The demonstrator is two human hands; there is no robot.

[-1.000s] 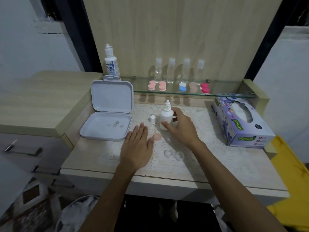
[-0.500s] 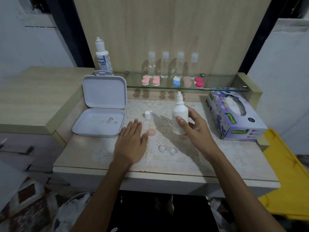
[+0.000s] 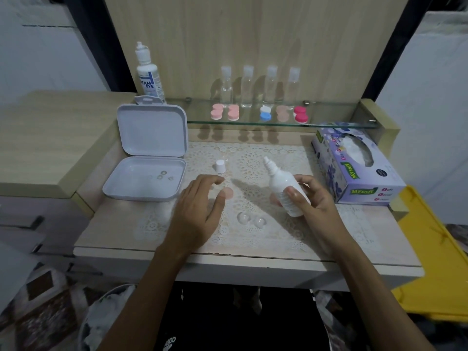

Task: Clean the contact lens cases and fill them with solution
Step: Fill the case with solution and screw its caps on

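Contact lens case (image 3: 250, 219): clear, open, two round cups side by side; it lies on the lace mat near the front of the tabletop, between the two hands.
Pink cap (image 3: 227, 193): flat on the mat at 11 o'clock from the clear case, just beside the left thumb; whether they touch, I cannot tell.
Solution bottle (image 3: 283, 186): small and white, uncapped, lifted above the mat and tilted, its nozzle pointing to 11 o'clock.
Right hand (image 3: 312, 201): fingers and thumb curled around the lower body of the solution bottle, holding it.
Left hand (image 3: 196, 213): palm down over the mat, fingers spread loosely and holding nothing; it is at 9 o'clock from the clear case.
White cap (image 3: 220, 166): stands upright on the mat at 12 o'clock from the left hand, apart from the bottle.
White box (image 3: 149, 158): hinged, lid standing open, at 10 o'clock from the left hand; some small rings lie in its lower tray.
Lace mat (image 3: 253, 158): pale, it covers the middle of the tabletop (image 3: 374, 239).
Tissue box (image 3: 354, 163): purple, at 2 o'clock from the right hand, near the right edge of the tabletop.
Glass shelf (image 3: 329, 122): at the back; it carries five closed lens cases (image 3: 263, 113) in a row, coloured pink, white with blue, and red.
Clear bottles (image 3: 258, 86): four, upright behind the row of cases.
Large bottle (image 3: 148, 74): white with a blue label, upright at the left end of the shelf, behind the white box.
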